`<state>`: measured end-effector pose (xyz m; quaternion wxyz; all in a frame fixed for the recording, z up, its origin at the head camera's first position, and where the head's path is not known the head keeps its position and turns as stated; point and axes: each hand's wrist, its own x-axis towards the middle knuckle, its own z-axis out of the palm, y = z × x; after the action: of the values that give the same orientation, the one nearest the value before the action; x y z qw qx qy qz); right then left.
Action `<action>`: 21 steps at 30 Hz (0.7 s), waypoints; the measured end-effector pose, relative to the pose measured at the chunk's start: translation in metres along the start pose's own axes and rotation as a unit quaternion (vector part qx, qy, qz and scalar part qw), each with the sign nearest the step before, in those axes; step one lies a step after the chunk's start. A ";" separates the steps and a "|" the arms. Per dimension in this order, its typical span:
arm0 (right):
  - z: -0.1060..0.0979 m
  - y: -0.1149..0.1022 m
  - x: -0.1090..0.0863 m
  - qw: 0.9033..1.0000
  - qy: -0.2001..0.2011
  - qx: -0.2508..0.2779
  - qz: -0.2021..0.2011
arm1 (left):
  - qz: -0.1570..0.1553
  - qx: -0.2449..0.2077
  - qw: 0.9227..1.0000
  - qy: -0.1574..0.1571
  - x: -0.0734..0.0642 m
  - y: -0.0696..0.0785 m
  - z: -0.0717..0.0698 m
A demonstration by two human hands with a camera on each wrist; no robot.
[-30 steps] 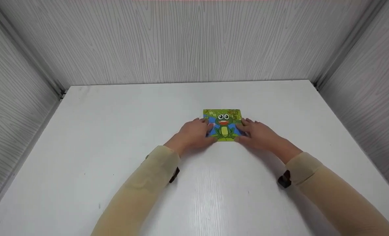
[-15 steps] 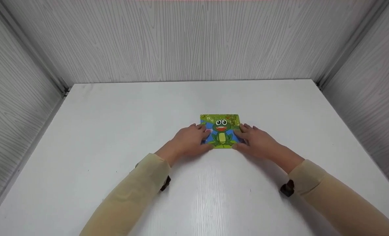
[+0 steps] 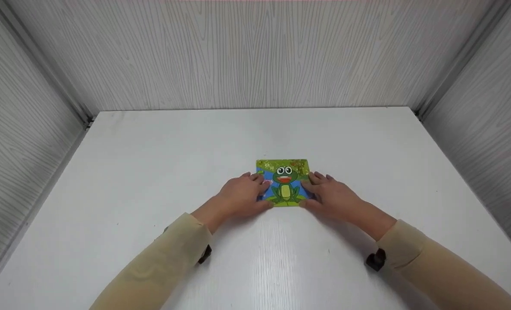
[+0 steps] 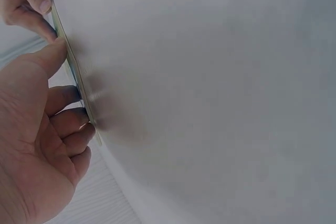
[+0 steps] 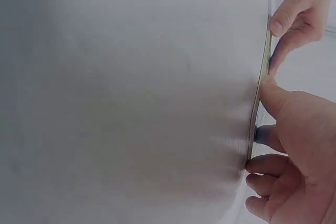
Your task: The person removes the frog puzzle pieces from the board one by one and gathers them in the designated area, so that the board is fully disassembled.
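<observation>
A thin, nearly square frog picture board (image 3: pixel 285 191) lies on the white table, printed with a green frog on blue and green. My left hand (image 3: pixel 242 196) grips its left side, thumb at the near edge and index finger over the printed face. My right hand (image 3: pixel 335 196) holds the right side in the same way, mirrored. Seen edge-on in the left wrist view, the board (image 4: pixel 73 66) sits close against the tabletop, with curled fingers along its side. The right wrist view shows the board's thin edge (image 5: pixel 255 111) too; the hands cover its side edges.
The white tabletop (image 3: pixel 173 150) spreads around the board on all sides. A grey wood-grain panel (image 3: pixel 255 51) rises behind the table, with similar side panels at left (image 3: pixel 18 129) and right (image 3: pixel 488 107). Dark wrist devices (image 3: pixel 376 259) show under the sleeves.
Both hands have moved toward the person with the board between them, drifting slightly left. Their hold on its sides looks the same throughout.
</observation>
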<state>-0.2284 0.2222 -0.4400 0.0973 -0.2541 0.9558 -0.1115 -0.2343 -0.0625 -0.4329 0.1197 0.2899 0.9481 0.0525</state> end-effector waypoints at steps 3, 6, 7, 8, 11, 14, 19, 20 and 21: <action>0.003 -0.003 -0.001 1.000 0.003 -0.001 -0.008 | 0.001 0.001 1.000 0.004 -0.006 0.000 0.002; 0.005 -0.007 -0.002 1.000 0.007 0.000 -0.015 | 0.001 -0.001 1.000 0.008 -0.012 0.000 0.003; 0.005 -0.009 -0.003 1.000 0.008 0.000 -0.017 | 0.000 0.000 1.000 0.008 -0.014 0.000 0.004; 0.006 -0.010 -0.003 1.000 0.009 -0.001 -0.018 | -0.002 0.000 1.000 0.007 -0.016 0.000 0.004; 0.007 -0.014 -0.005 1.000 0.010 0.001 -0.020 | -0.004 -0.004 1.000 0.008 -0.022 0.001 0.004; 0.009 -0.016 -0.006 1.000 0.012 0.002 -0.024 | -0.003 -0.004 1.000 0.015 -0.028 0.001 0.006; 0.013 -0.021 -0.011 0.999 0.022 0.004 -0.045 | 0.002 0.006 1.000 0.026 -0.039 0.003 0.009; 0.013 -0.022 -0.012 0.999 0.024 0.005 -0.048 | 0.004 0.008 1.000 0.027 -0.041 0.004 0.010; 0.014 -0.023 -0.013 0.998 0.024 0.006 -0.050 | 0.006 0.008 1.000 0.029 -0.043 0.004 0.010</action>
<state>-0.2030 0.2071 -0.4453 0.0701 -0.2981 0.9434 -0.1277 -0.1948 -0.0829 -0.4338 0.0890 0.2952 0.9498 0.0538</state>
